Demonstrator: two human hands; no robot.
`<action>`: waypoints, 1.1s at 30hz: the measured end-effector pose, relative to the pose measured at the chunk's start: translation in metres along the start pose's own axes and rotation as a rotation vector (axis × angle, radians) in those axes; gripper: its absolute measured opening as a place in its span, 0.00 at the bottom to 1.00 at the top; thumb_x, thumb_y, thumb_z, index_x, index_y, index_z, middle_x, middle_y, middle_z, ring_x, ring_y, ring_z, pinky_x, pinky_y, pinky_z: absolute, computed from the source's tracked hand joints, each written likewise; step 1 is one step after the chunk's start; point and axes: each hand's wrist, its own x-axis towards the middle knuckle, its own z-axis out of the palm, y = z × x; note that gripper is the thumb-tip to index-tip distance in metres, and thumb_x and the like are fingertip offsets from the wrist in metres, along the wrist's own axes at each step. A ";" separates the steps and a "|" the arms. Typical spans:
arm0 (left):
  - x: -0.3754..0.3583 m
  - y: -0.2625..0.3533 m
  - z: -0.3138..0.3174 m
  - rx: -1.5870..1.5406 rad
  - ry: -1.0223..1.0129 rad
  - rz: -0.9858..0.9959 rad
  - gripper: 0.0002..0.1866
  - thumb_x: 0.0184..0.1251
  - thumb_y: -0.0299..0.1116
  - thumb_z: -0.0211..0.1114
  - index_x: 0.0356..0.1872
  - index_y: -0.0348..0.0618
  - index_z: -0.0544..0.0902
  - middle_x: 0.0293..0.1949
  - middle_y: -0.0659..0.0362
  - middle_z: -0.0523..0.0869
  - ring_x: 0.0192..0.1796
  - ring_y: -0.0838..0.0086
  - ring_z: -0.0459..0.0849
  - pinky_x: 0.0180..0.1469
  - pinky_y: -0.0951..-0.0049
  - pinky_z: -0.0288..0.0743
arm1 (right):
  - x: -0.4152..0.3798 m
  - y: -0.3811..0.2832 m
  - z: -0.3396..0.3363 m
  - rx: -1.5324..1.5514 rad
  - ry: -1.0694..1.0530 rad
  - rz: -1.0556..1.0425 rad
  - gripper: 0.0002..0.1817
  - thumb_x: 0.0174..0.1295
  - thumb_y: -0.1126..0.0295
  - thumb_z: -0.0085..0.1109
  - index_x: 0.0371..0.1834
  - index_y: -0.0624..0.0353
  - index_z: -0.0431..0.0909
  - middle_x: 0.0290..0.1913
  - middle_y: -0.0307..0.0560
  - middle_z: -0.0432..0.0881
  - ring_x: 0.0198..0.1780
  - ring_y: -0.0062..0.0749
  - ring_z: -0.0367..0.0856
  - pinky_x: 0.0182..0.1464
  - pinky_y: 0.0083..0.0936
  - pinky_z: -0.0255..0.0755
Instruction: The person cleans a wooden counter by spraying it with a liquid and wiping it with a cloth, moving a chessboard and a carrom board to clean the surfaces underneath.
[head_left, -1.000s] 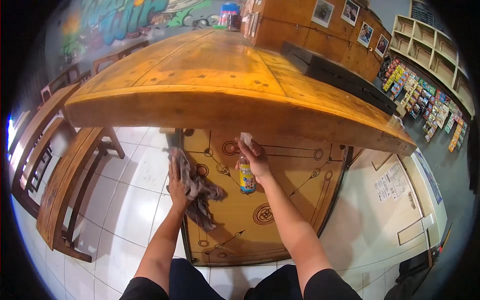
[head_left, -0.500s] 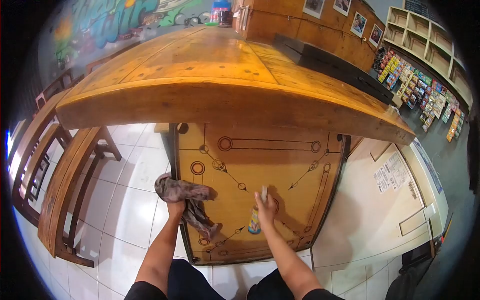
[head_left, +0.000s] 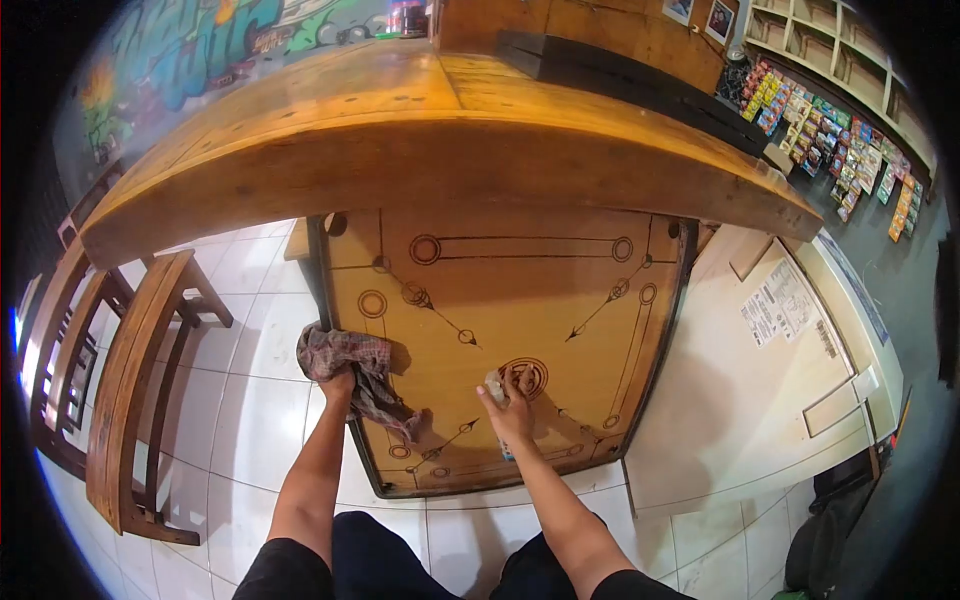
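My left hand (head_left: 339,384) is closed on a crumpled, dark plaid cloth (head_left: 345,352), held over the left edge of the carrom board (head_left: 500,300). The cloth hangs down to the right across that edge. Over the lower middle of the board, beside its centre circles, my right hand (head_left: 508,405) grips a spray bottle (head_left: 495,384). The bottle's pale top shows at my fingers; most of its body is hidden behind my hand and wrist. The yellow board has black lines, circles and a dark frame.
A thick wooden table (head_left: 420,165) overhangs the board's far side. Wooden benches (head_left: 140,390) stand at the left on white floor tiles (head_left: 257,420). On the right is a large white panel with a label (head_left: 700,410). Packets (head_left: 830,140) hang near the shelf (head_left: 850,60).
The bottle has turned in my right hand, so less of its body shows. My right hand has shifted slightly left in view. The whole view has shifted a little, and the cloth stays in my left hand.
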 end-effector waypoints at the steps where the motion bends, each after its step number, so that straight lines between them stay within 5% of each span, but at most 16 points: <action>1: 0.008 -0.016 0.003 0.010 0.002 0.128 0.23 0.70 0.44 0.59 0.61 0.43 0.76 0.58 0.51 0.80 0.62 0.60 0.76 0.63 0.64 0.67 | -0.001 -0.004 -0.004 0.047 -0.032 0.029 0.49 0.59 0.29 0.50 0.74 0.56 0.61 0.73 0.59 0.62 0.68 0.52 0.69 0.66 0.42 0.67; 2: 0.011 -0.030 0.011 0.019 0.003 0.249 0.24 0.70 0.45 0.58 0.62 0.43 0.75 0.59 0.51 0.79 0.62 0.61 0.75 0.64 0.64 0.67 | -0.001 -0.006 -0.007 0.089 -0.067 0.059 0.48 0.59 0.30 0.51 0.73 0.56 0.64 0.70 0.58 0.67 0.66 0.52 0.72 0.64 0.41 0.69; 6: 0.009 -0.049 0.026 -0.093 0.054 0.111 0.16 0.67 0.37 0.61 0.53 0.43 0.82 0.53 0.50 0.84 0.59 0.55 0.79 0.62 0.61 0.70 | -0.007 -0.006 -0.013 0.136 0.061 -0.050 0.46 0.59 0.32 0.54 0.70 0.57 0.67 0.66 0.58 0.72 0.64 0.50 0.74 0.64 0.40 0.69; 8: 0.012 -0.062 0.031 -0.053 0.057 0.249 0.16 0.67 0.38 0.61 0.53 0.42 0.81 0.52 0.51 0.84 0.57 0.56 0.79 0.62 0.60 0.70 | 0.002 -0.004 -0.022 0.405 0.004 -0.038 0.45 0.58 0.33 0.57 0.67 0.61 0.70 0.60 0.58 0.78 0.62 0.49 0.76 0.63 0.40 0.69; 9: 0.011 -0.067 0.032 -0.098 0.093 0.318 0.15 0.68 0.37 0.60 0.51 0.42 0.82 0.51 0.51 0.84 0.57 0.57 0.79 0.62 0.60 0.70 | 0.010 -0.002 -0.014 0.342 0.195 -0.119 0.36 0.61 0.41 0.61 0.61 0.62 0.74 0.46 0.48 0.83 0.48 0.38 0.82 0.52 0.36 0.76; 10: 0.008 -0.073 0.031 -0.099 0.112 0.312 0.15 0.68 0.37 0.60 0.51 0.42 0.82 0.51 0.51 0.84 0.57 0.57 0.79 0.62 0.60 0.70 | 0.017 -0.001 -0.012 0.340 0.185 -0.136 0.36 0.61 0.41 0.61 0.61 0.62 0.74 0.46 0.48 0.83 0.48 0.38 0.82 0.52 0.36 0.76; 13: 0.000 -0.081 0.038 -0.216 0.021 0.249 0.12 0.67 0.34 0.59 0.49 0.43 0.82 0.50 0.50 0.84 0.58 0.56 0.78 0.62 0.59 0.69 | 0.007 -0.083 -0.044 0.956 -0.108 -0.091 0.23 0.66 0.58 0.63 0.59 0.58 0.73 0.35 0.34 0.75 0.29 0.15 0.73 0.29 0.20 0.76; 15: -0.023 -0.027 0.005 -0.098 0.034 0.301 0.12 0.68 0.34 0.58 0.48 0.43 0.82 0.49 0.51 0.84 0.56 0.57 0.78 0.61 0.58 0.69 | 0.020 -0.110 -0.039 0.971 -0.256 -0.158 0.24 0.66 0.58 0.62 0.60 0.58 0.72 0.35 0.35 0.76 0.29 0.15 0.74 0.29 0.21 0.77; 22: -0.021 -0.069 0.012 -0.023 0.011 0.387 0.14 0.67 0.32 0.59 0.52 0.44 0.80 0.49 0.54 0.83 0.54 0.57 0.78 0.62 0.60 0.69 | 0.041 -0.171 -0.039 1.024 -0.642 -0.296 0.24 0.66 0.57 0.62 0.60 0.58 0.70 0.37 0.39 0.78 0.28 0.18 0.76 0.29 0.22 0.77; 29: -0.027 -0.014 -0.027 -0.099 -0.141 0.547 0.15 0.67 0.31 0.59 0.54 0.43 0.79 0.51 0.54 0.82 0.56 0.59 0.78 0.62 0.62 0.69 | 0.035 -0.186 -0.044 1.043 -0.540 -0.353 0.22 0.68 0.55 0.59 0.56 0.60 0.70 0.41 0.45 0.80 0.24 0.25 0.79 0.27 0.23 0.75; 33: -0.014 0.047 -0.026 -0.151 -0.212 0.614 0.16 0.67 0.31 0.59 0.55 0.43 0.78 0.52 0.54 0.82 0.56 0.60 0.77 0.63 0.63 0.68 | 0.008 -0.137 -0.039 1.076 -0.499 -0.224 0.26 0.68 0.56 0.58 0.62 0.61 0.69 0.47 0.50 0.81 0.23 0.26 0.79 0.27 0.24 0.76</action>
